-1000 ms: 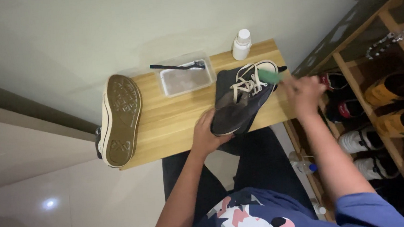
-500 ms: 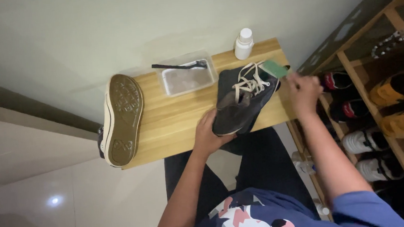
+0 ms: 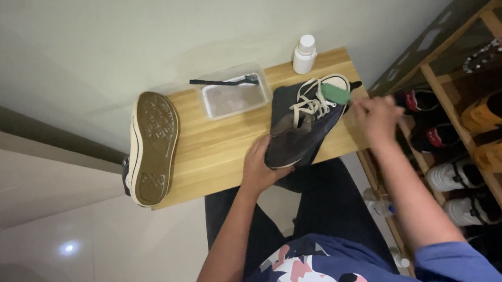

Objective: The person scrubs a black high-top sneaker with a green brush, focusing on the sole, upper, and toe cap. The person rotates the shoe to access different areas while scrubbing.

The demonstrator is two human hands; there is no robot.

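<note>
Bottle (image 3: 304, 53), tray (image 3: 233, 98), upturned shoe (image 3: 151, 147) flank held sneaker (image 3: 307, 122).

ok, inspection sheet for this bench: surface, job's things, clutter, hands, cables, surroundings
Surface: light wooden bench against a pale wall.
Job's things: dark canvas sneaker with white laces, toe pointing away from the person; green brush at its toe.
Clutter: second sneaker on its side at the bench's left end, sole showing; clear tray with a dark toothbrush across its rim; white bottle at the back edge.
Hands: left hand grips the sneaker's heel; right hand, blurred, holds the green brush.
Cables: nothing seen.
Surroundings: wooden shoe rack on the right with several pairs of shoes; pale tiled floor.
</note>
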